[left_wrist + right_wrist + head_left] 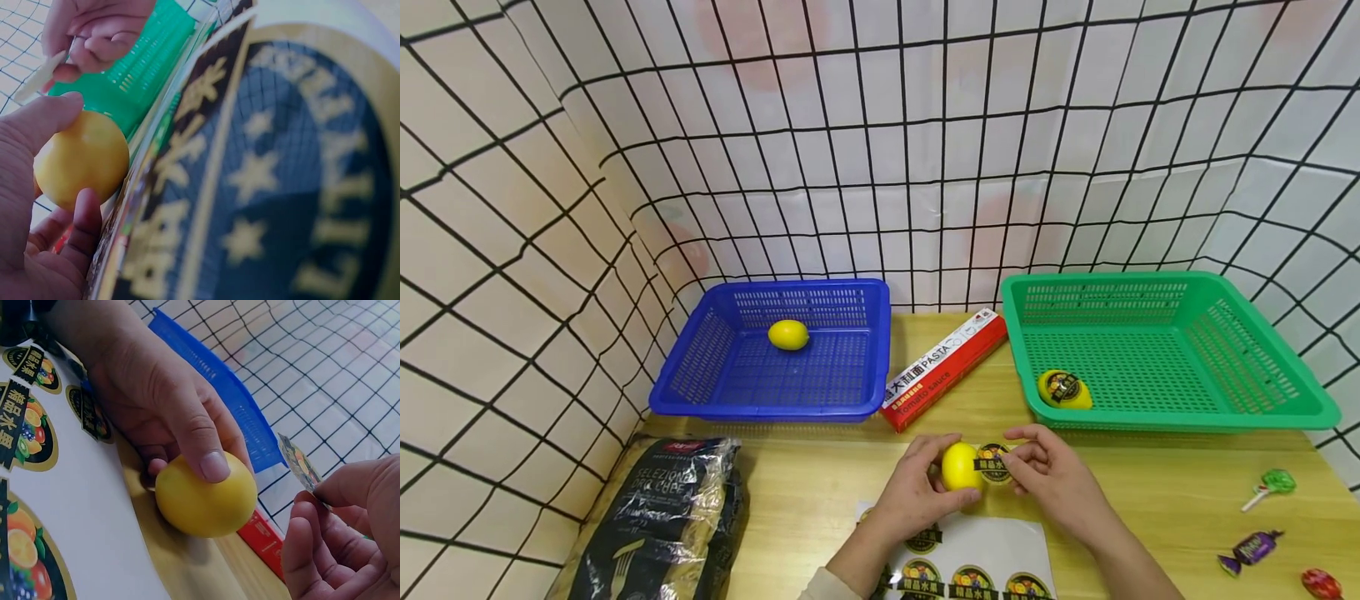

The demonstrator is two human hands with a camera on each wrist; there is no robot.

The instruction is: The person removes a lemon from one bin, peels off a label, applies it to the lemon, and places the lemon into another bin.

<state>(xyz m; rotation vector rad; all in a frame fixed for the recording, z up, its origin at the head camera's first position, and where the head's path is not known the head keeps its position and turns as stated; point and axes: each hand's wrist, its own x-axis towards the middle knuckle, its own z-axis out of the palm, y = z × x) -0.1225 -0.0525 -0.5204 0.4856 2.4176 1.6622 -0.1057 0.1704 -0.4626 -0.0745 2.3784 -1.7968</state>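
Observation:
My left hand (916,487) grips a yellow lemon (961,467) just above the table, thumb on its near side and fingers round the far side. Between thumb and fingertips, my right hand (1051,473) pinches a round black-and-gold fruit sticker (994,463) by its edge. In the head view the sticker overlaps the lemon's right side; in the right wrist view a gap shows between the sticker (300,464) and the lemon (206,495). Below the hands lies a white sticker sheet (1000,537) with several of the same stickers, partly covered by the left forearm.
A blue basket (767,410) at back left holds one plain lemon (788,335). The green basket (1180,419) at back right holds a stickered lemon (1064,390). Between them lies a red pasta box (943,367). A black pasta bag (655,508) stands left; candies (1255,547) lie right.

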